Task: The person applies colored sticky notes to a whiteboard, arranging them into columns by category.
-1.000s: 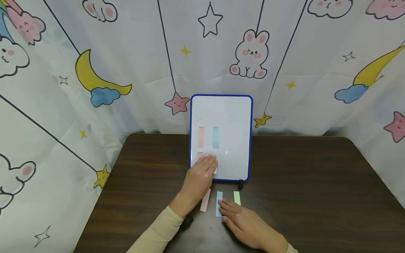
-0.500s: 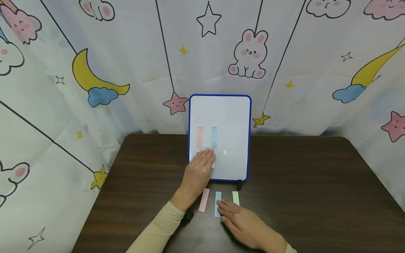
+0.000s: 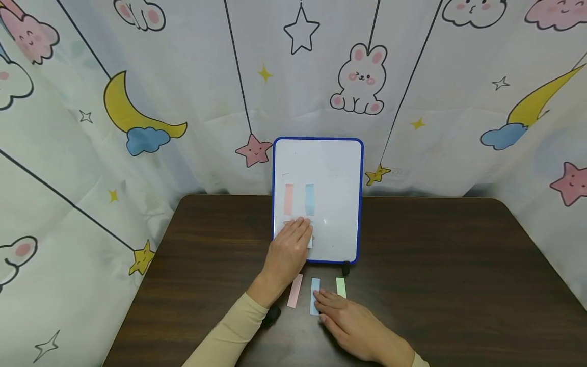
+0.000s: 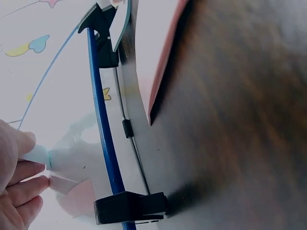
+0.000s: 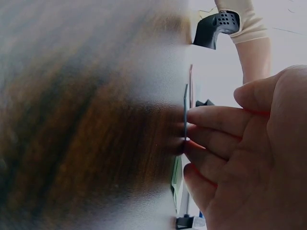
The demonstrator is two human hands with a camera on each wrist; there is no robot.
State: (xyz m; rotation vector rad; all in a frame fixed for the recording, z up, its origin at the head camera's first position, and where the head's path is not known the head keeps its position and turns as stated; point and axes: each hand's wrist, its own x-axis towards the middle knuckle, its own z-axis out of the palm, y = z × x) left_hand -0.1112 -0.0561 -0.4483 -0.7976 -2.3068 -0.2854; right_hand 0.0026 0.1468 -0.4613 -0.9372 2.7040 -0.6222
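Note:
In the head view my left hand (image 3: 287, 250) lies with extended fingers on the lower left of a whiteboard (image 3: 337, 204) with a blue frame. Under its fingertips a pale blue strip (image 4: 38, 155) shows against the board in the left wrist view, and a pink strip (image 4: 80, 199) is close by. Higher on the board are another pink strip (image 3: 288, 199) and a blue strip (image 3: 310, 199). My right hand (image 3: 350, 318) rests on the table, its straight fingertips touching a blue paper strip (image 3: 314, 296). Beside it lie a pink strip (image 3: 295, 291) and a partly covered green strip (image 3: 341, 286).
The board stands upright on black feet (image 3: 346, 268) on a dark wooden table (image 3: 435, 265). A black object (image 3: 271, 316) sits by the left forearm. Behind the table hangs a white curtain (image 3: 206, 92) printed with stars, moons and rabbits.
My left hand has moved up the board and then slightly down, the pale strip under it shifting along. It now covers most of the lower pink strip. The right hand stays in place.

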